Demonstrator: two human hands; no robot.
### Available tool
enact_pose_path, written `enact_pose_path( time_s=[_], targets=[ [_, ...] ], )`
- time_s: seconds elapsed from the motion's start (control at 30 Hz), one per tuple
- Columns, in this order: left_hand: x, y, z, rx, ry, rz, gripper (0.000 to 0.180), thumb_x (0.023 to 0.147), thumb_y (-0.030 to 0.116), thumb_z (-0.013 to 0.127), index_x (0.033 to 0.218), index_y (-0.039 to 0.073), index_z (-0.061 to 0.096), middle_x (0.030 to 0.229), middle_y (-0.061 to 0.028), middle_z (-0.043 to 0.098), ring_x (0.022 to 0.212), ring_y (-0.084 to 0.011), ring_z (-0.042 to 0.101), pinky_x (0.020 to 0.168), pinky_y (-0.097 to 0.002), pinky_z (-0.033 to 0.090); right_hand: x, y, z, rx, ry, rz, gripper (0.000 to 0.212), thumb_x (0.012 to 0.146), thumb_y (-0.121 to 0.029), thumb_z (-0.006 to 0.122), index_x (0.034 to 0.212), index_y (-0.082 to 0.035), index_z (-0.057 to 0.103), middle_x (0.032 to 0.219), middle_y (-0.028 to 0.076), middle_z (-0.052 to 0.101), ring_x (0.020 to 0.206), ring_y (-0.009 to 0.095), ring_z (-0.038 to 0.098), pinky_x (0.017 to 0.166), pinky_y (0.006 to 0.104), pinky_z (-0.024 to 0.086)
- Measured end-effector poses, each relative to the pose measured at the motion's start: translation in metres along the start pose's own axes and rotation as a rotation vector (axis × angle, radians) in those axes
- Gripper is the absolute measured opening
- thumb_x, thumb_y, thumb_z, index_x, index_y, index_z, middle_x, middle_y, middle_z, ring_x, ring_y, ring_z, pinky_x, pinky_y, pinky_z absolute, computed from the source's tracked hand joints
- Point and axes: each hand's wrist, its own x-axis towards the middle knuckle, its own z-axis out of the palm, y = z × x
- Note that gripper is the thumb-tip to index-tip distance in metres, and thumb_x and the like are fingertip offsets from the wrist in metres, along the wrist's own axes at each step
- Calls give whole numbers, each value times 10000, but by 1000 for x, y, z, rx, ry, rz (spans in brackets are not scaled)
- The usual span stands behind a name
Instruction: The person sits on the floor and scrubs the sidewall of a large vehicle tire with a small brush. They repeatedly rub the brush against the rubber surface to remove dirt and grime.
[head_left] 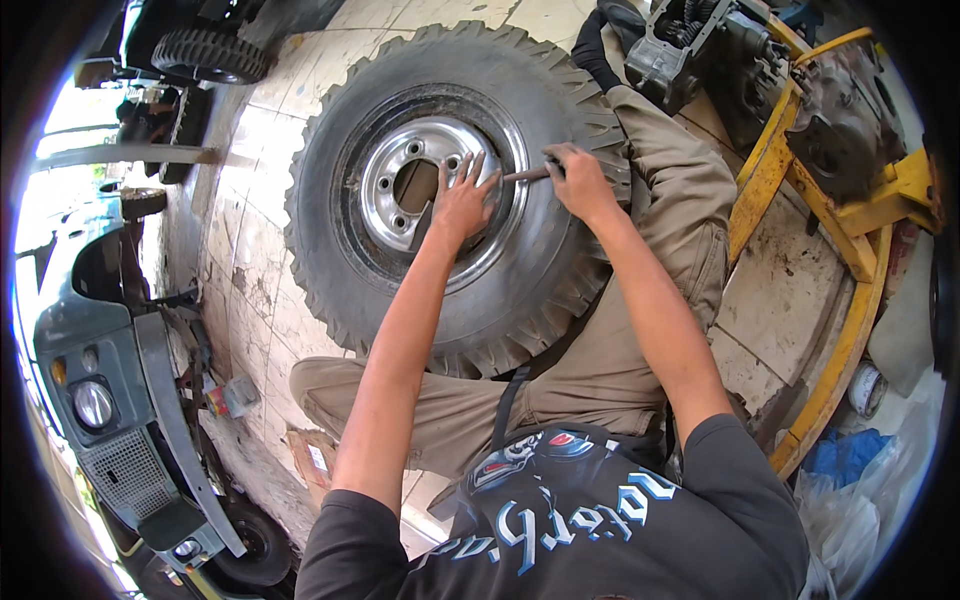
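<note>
A large knobbly off-road tire (330, 270) lies flat on the floor between my legs. Set in its middle is a silver steel wheel rim (378, 205) with bolt holes around a central opening. My left hand (464, 203) rests on the rim's right side, fingers stretched and spread, gripping nothing. My right hand (582, 182), closed, is above the tire's right sidewall. It grips a thin, tapered brownish tool (530, 173), whose narrow end points left at the rim's edge near my left fingertips. What kind of tool it is, I cannot make out.
A yellow metal stand (765, 185) carries a greasy engine or gearbox assembly (685, 45) at the right. Clear plastic sheeting (860, 530) and a tin can (866, 390) lie below it. A green vehicle (110, 420) stands left, with another tire (210, 57) at upper left.
</note>
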Motion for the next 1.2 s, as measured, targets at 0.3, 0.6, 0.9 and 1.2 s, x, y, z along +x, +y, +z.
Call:
enact_pose_path(
  time_s=[0.3,0.6,0.9,1.2],
  targets=[
    [-10,22,20,208,-74,190,522,930,227,538,1404,10,554,1615,-113,391,1533,-230,291,1258,-584,110,1,-1,5,-294,-294,-120,253,842,-118,744,1080,-39,711,1029,168,695,1048,384,621,922,449,505],
    [-12,12,-8,215,-126,236,689,930,316,576,1550,68,408,1653,-59,332,1552,-229,237,1262,-575,89,24,-6,-6,150,-33,142,206,842,-133,764,967,23,715,938,188,708,874,356,681,792,408,530],
    [25,19,0,196,-85,110,630,936,256,528,1517,27,441,1651,-113,325,1549,-250,247,1261,-566,118,32,0,-16,316,204,350,220,834,-192,767,936,-1,726,890,148,738,822,241,701,777,334,526],
    [-34,33,-2,201,-246,205,628,897,221,560,1494,42,479,1655,-72,330,1552,-212,239,1266,-563,111,36,17,-14,590,351,516,150,889,-121,745,940,17,715,867,51,715,793,110,649,742,273,524]
  ],
)
